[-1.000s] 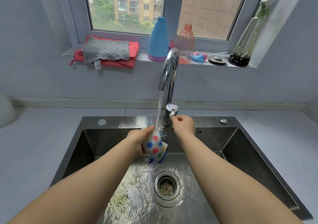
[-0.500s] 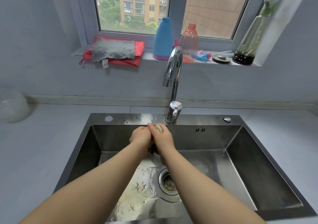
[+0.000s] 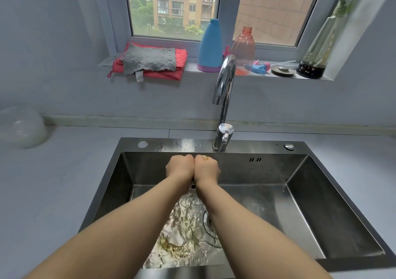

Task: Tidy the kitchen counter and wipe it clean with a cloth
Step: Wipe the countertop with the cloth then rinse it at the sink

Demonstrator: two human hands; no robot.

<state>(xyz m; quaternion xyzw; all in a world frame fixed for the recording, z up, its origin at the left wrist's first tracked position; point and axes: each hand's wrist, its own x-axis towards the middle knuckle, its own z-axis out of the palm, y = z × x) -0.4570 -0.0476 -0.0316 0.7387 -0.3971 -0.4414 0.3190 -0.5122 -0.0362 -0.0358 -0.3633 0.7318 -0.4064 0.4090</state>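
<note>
Cloth (image 3: 204, 157) shows only as a pale sliver atop my right hand (image 3: 206, 169), bunched inside both tight grips. Left to right: open bench (image 3: 64, 182), sink (image 3: 120, 171) rim, my left hand (image 3: 180, 168) fisted against the right above the wet basin, drain (image 3: 209, 225) half hidden under my right forearm.
</note>
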